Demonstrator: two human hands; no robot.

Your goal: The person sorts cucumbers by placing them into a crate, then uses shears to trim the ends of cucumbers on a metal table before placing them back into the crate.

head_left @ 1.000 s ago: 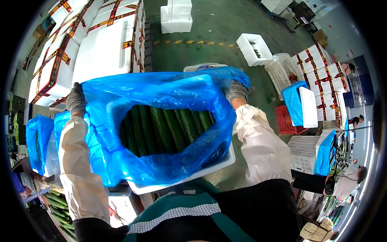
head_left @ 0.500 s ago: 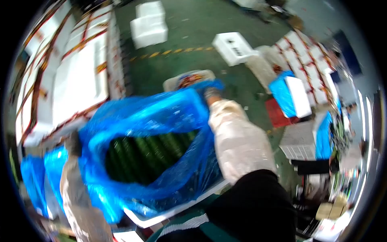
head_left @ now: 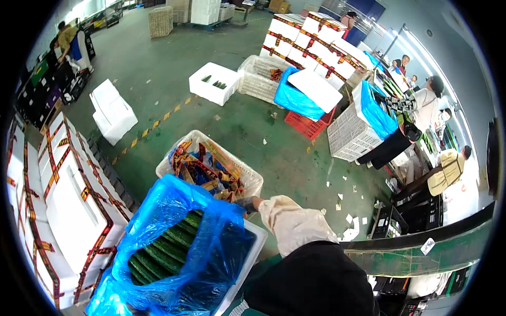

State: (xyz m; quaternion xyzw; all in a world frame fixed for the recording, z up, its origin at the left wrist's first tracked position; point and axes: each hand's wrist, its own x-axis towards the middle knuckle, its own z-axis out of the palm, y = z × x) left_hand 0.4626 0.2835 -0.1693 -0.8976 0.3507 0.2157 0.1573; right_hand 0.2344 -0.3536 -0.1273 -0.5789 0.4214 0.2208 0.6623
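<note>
In front of me a white foam box [head_left: 254,252] is lined with a blue plastic bag [head_left: 182,192]. Through the bag's opening a row of green cucumbers [head_left: 164,252] shows. My right hand [head_left: 247,204], in a dark glove below a pale sleeve cover, is at the bag's far right edge, its fingers closed on the plastic and partly hidden. My left hand is out of view. Just beyond the box stands a white crate [head_left: 247,171] filled with red and yellow printed straps or wrappers [head_left: 203,171].
Taped white foam boxes [head_left: 68,205] are stacked at left, more [head_left: 311,45] at the back right. On the floor sit an open foam box [head_left: 213,84] with a few cucumbers, a red crate [head_left: 308,125] and a pale basket [head_left: 350,137]. Several people work along the right side; another is far left.
The view has swung to the right and lifted, showing more of the room. The bag and box now appear lower left. My left hand has left the picture; my right stays at the bag's edge.
</note>
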